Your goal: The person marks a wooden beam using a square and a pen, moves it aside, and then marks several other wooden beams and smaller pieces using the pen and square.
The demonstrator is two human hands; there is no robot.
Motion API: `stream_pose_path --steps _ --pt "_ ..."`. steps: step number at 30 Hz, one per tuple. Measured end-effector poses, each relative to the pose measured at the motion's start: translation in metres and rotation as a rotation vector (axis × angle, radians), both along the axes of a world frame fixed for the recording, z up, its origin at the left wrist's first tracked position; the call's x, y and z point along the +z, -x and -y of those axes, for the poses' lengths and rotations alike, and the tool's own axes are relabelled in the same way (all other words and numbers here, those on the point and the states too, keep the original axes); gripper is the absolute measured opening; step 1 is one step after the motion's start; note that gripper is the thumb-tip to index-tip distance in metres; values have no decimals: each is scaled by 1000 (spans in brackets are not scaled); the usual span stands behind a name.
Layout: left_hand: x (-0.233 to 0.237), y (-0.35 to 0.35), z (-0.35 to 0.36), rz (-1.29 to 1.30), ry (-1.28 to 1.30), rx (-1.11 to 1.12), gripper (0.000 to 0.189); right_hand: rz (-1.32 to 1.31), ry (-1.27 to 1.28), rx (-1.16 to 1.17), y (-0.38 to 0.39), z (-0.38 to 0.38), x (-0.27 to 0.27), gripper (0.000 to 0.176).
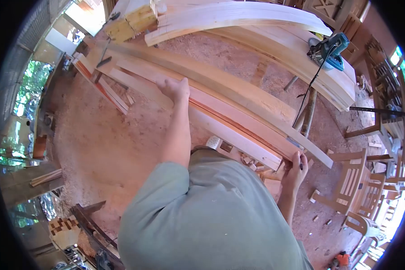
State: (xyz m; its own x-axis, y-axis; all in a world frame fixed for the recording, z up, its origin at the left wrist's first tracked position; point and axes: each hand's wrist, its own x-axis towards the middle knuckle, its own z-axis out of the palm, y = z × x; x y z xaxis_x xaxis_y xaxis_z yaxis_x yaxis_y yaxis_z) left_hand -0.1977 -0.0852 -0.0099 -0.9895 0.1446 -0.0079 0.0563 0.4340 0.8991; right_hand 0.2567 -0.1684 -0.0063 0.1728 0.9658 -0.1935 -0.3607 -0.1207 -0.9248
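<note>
My left hand (176, 88) reaches far out and presses flat on a long pale wooden board (238, 130), one of a stack of planks lying diagonally in front of me. My right hand (295, 167) is at the near end of the boards, fingers closed around a dark pencil-like marker, its tip close to the plank's end. A small metal ruler or square (295, 143) lies on the board end just above that hand. My grey-green shirt fills the lower middle of the view.
Curved wooden beams (274, 31) lie at the back, with a teal circular saw (329, 48) on them and its cord hanging down. Wooden chairs (360, 184) stand at right. Sawdust covers the floor (103, 148). Offcuts and a machine sit lower left.
</note>
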Motion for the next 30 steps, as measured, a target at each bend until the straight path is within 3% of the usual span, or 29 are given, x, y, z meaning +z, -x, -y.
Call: stream_pose_path --steps 2,3,7,9,10,13,16,20,22,23,27,29,30 --pt "-17 4 5 -245 222 -188 57 66 30 -19 -1 0 -13 21" --pt "-30 5 6 -225 226 -183 57 133 56 -22 -4 -2 -23 21" --pt "-45 -11 -13 -604 -19 -378 39 444 103 -32 -4 -27 -56 28" --pt "-23 -22 -11 -306 400 -682 34 615 147 -62 -2 -36 -58 34" --pt "-16 -26 -5 -299 404 -665 34 620 145 -44 5 -41 -48 34" --pt "-28 -30 9 -620 540 -906 47 906 49 18 8 -42 -28 29" --pt "-55 -20 25 -666 538 -1104 50 911 -48 -19 9 -38 -40 33" --pt "-71 -21 33 -756 478 -1053 55 836 19 65 13 -28 -51 51" --pt "-54 -29 36 -701 586 -1093 56 1090 21 24 23 -19 -65 62" --pt "-48 -32 37 -678 597 -1098 56 1087 -61 -5 29 -14 -71 65" --pt "-66 -19 33 -736 453 -1075 53 1066 3 -68 39 -13 -62 67" --pt "-64 -5 34 -693 322 -955 54 1075 -8 -112 36 -12 -71 67" --pt "-60 11 33 -693 428 -901 56 1086 -33 -138 34 -12 -75 67"
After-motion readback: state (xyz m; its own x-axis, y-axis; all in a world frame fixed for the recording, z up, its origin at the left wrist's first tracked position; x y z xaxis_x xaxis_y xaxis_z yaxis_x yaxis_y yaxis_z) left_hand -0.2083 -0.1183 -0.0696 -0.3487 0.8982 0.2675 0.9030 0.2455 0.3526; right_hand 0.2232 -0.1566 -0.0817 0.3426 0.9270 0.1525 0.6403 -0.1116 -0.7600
